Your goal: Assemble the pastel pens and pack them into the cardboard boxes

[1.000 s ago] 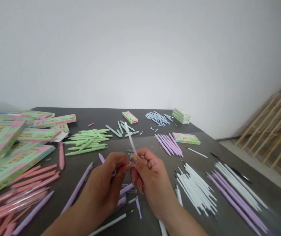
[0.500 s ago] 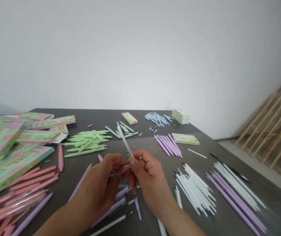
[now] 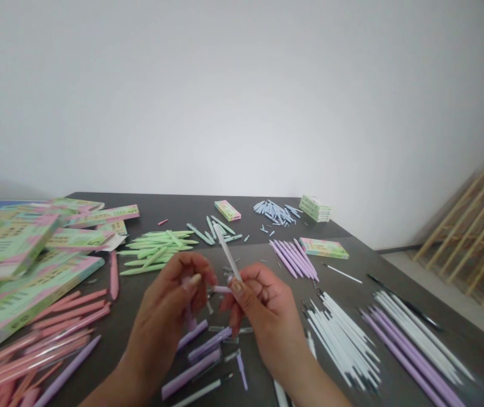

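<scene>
My right hand (image 3: 267, 311) pinches a whitish, translucent pen tube (image 3: 228, 252) that slants up and away from the thumb. A short thin purple pen piece (image 3: 221, 289) sticks out of the same fingers towards the left. My left hand (image 3: 168, 314) is curled beside it, with a purple pen part (image 3: 190, 316) partly hidden within its fingers. A small gap separates the two hands. Below them lie purple pen barrels (image 3: 191, 373), small clear pieces (image 3: 232, 355), a thin purple clip-like strip (image 3: 242, 371) and a white refill with a dark tip (image 3: 203, 392).
Coral pens (image 3: 70, 308) and printed boxes (image 3: 34, 271) spread over the left side. Green pens (image 3: 157, 249) and blue parts (image 3: 276, 212) lie farther back. White refills (image 3: 344, 339), purple pens (image 3: 293, 259) and long purple sticks (image 3: 411, 356) are on the right of the dark table.
My left hand has drawn apart from the right, leaving a gap between them. The translucent tube stays in my right hand. The whole view has shifted slightly.
</scene>
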`<state>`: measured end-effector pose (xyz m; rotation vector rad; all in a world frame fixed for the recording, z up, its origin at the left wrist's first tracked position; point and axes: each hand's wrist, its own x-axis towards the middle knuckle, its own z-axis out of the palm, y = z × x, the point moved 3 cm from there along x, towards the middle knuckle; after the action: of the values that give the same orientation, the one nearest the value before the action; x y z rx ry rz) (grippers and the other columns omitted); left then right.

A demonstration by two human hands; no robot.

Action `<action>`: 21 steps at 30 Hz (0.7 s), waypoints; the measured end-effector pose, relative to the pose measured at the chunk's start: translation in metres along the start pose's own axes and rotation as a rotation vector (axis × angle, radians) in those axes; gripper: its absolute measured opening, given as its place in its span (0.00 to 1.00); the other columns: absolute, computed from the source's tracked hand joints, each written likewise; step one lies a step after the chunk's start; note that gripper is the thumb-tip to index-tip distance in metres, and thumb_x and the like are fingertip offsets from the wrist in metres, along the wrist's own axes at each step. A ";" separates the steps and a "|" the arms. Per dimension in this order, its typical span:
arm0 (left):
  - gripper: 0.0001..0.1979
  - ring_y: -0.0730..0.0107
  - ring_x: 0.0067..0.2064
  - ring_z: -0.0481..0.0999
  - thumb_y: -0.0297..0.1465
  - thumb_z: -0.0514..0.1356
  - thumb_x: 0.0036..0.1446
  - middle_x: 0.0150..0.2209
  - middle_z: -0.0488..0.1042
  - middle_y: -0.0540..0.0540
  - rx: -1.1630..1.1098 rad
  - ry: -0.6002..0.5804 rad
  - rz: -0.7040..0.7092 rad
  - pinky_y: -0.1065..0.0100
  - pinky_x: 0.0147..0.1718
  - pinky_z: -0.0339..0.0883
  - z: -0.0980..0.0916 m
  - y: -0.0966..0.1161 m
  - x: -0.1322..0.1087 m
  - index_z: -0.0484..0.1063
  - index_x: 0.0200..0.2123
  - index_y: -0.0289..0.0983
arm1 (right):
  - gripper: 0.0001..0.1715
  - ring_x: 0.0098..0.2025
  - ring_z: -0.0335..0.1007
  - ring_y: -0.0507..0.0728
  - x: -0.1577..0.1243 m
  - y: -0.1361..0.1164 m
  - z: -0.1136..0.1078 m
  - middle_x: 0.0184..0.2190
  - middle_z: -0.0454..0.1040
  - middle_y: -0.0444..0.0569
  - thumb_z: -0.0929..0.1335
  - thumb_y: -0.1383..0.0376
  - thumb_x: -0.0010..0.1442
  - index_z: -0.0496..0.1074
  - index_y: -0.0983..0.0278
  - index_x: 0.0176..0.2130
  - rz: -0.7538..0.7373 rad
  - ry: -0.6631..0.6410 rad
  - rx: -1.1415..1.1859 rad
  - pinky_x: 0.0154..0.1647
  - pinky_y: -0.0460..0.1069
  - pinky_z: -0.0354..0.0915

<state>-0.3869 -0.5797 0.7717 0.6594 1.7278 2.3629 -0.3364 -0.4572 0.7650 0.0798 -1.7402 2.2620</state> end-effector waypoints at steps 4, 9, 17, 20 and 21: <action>0.11 0.73 0.26 0.72 0.19 0.48 0.54 0.27 0.70 0.46 -0.506 0.236 -0.294 0.72 0.26 0.71 -0.006 -0.014 0.017 0.69 0.29 0.32 | 0.12 0.15 0.58 0.45 -0.003 -0.001 0.001 0.20 0.70 0.41 0.65 0.60 0.58 0.62 0.65 0.29 -0.016 0.000 -0.052 0.16 0.41 0.55; 0.12 0.74 0.27 0.77 0.17 0.46 0.59 0.28 0.74 0.43 -0.630 0.489 -0.451 0.74 0.27 0.74 -0.014 -0.023 0.023 0.68 0.32 0.28 | 0.12 0.17 0.58 0.45 -0.005 0.002 0.002 0.21 0.69 0.41 0.65 0.59 0.59 0.61 0.65 0.29 -0.031 0.025 -0.146 0.18 0.41 0.55; 0.14 0.71 0.26 0.78 0.17 0.45 0.59 0.28 0.76 0.43 -0.649 0.498 -0.446 0.73 0.25 0.75 -0.011 -0.020 0.019 0.69 0.32 0.30 | 0.09 0.20 0.59 0.47 -0.004 0.006 -0.001 0.21 0.67 0.41 0.62 0.62 0.61 0.62 0.64 0.30 -0.050 0.045 -0.309 0.20 0.42 0.55; 0.14 0.72 0.26 0.78 0.17 0.46 0.59 0.27 0.76 0.43 -0.634 0.484 -0.418 0.73 0.26 0.75 -0.008 -0.021 0.018 0.69 0.31 0.29 | 0.08 0.20 0.59 0.48 -0.005 0.008 -0.003 0.22 0.67 0.41 0.61 0.63 0.61 0.63 0.63 0.31 -0.071 0.047 -0.416 0.20 0.43 0.54; 0.13 0.72 0.26 0.78 0.17 0.46 0.59 0.27 0.76 0.43 -0.624 0.474 -0.409 0.74 0.26 0.75 -0.007 -0.021 0.017 0.69 0.30 0.29 | 0.08 0.20 0.59 0.48 -0.006 0.008 -0.003 0.21 0.66 0.40 0.61 0.64 0.61 0.63 0.63 0.31 -0.085 0.048 -0.477 0.20 0.43 0.53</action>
<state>-0.4080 -0.5722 0.7550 -0.3360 0.9799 2.6372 -0.3327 -0.4569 0.7553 -0.0002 -2.1503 1.7213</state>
